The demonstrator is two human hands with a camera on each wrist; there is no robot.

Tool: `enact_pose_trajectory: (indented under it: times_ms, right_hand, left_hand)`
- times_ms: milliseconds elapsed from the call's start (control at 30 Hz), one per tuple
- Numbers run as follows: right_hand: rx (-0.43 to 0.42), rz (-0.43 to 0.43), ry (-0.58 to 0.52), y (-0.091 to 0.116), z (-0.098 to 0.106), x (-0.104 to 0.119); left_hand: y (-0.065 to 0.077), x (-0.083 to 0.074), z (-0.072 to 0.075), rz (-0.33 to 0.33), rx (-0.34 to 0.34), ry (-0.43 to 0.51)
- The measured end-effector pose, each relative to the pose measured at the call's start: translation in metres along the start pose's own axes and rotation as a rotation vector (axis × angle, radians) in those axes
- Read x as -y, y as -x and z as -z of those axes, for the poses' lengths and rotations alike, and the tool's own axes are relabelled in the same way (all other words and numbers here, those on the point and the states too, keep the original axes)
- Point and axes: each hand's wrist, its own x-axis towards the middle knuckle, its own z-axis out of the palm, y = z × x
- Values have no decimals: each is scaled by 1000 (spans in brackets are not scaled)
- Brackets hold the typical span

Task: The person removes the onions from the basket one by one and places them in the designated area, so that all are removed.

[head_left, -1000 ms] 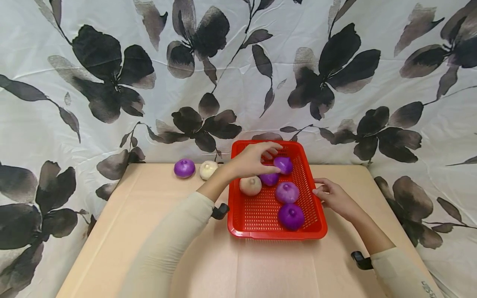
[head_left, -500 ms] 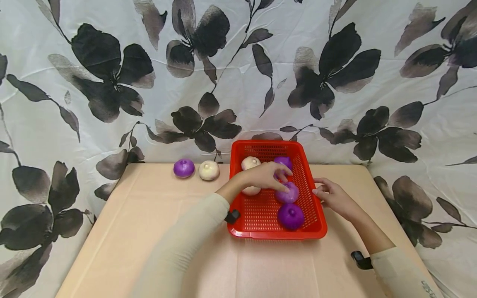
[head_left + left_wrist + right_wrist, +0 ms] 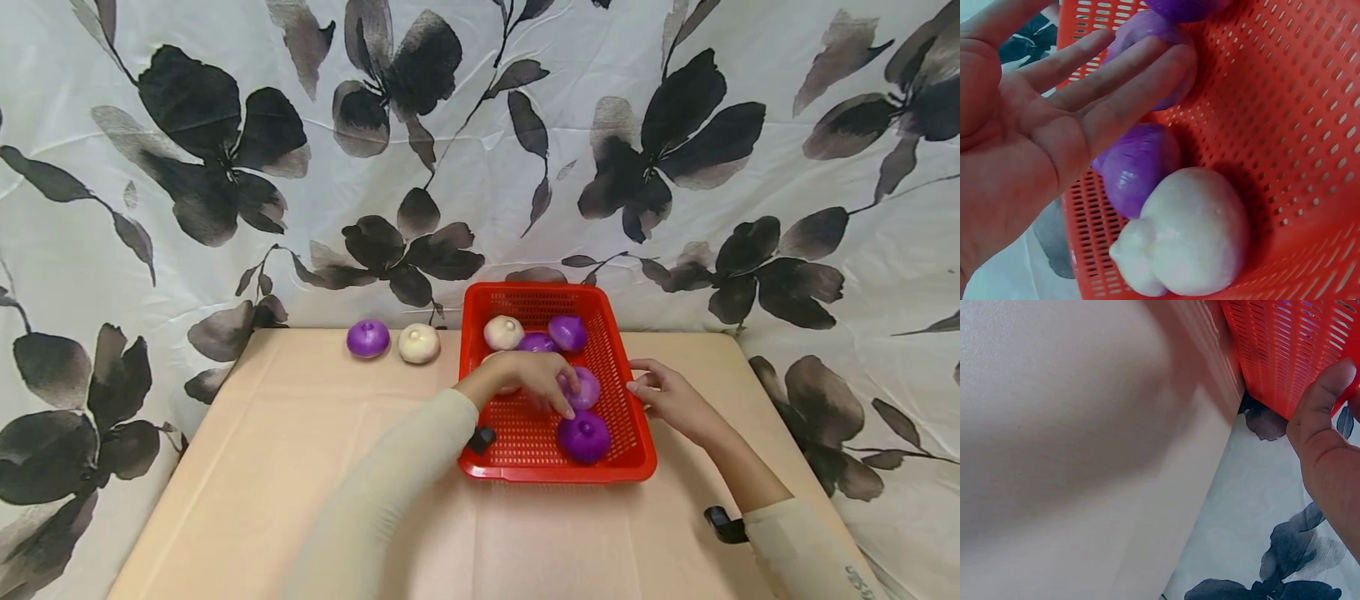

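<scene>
A red plastic basket point(image 3: 517, 429) with slotted walls holds several onions. Over its middle is my left hand point(image 3: 536, 375), palm down, fingers loosely extended, with nothing gripped. Its fingertips overlap a light purple onion point(image 3: 587, 388) and reach the top of a dark purple onion point(image 3: 584, 438) at the front. In the left wrist view, the fingers point(image 3: 1104, 81) lie long and spread across the light purple onion point(image 3: 1188, 81). Behind the hand sit a white onion point(image 3: 503, 332) and two purple ones; a paler onion is mostly hidden under the wrist. My right hand point(image 3: 671, 398) pinches the basket's right rim.
On the table point(image 3: 300, 433), left of the basket, stand a purple onion point(image 3: 368, 338) and a white onion point(image 3: 419, 343) near the back edge. A floral cloth point(image 3: 480, 167) hangs directly behind the table.
My left hand has moved from the purple onions at the back of the basket toward the front ones, uncovering the white onion at the back left. The right hand stays at the rim.
</scene>
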Motion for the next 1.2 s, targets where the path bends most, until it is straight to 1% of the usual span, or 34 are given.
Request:
enact_pose_trajectory:
  times_ms: [133, 333, 467, 600, 833, 1000, 1100, 1200]
  right_hand:
    - [-7, -6, 6, -1, -1, 0]
    - [-2, -8, -1, -1, -1, 1]
    - [2, -8, -12, -1, -1, 1]
    - [2, -5, -14, -1, -1, 1]
    - [4, -6, -23, -1, -1, 2]
    - [9, -3, -26, 0, -2, 3]
    - [9, 0, -24, 0, -2, 2]
    - [11, 0, -25, 0, -3, 2]
  left_hand:
    - [-5, 3, -2, 48, 33, 24]
    - [-12, 9, -5, 70, 65, 75]
    - [-16, 12, -10, 79, 79, 80]
    - [-18, 13, -15, 87, 101, 58]
    - [-23, 14, -22, 89, 107, 23]
    - [-26, 15, -25, 46, 117, -50]
    - [-28, 15, -27, 18, 113, -92]
    - [-27, 17, -28, 14, 107, -101]
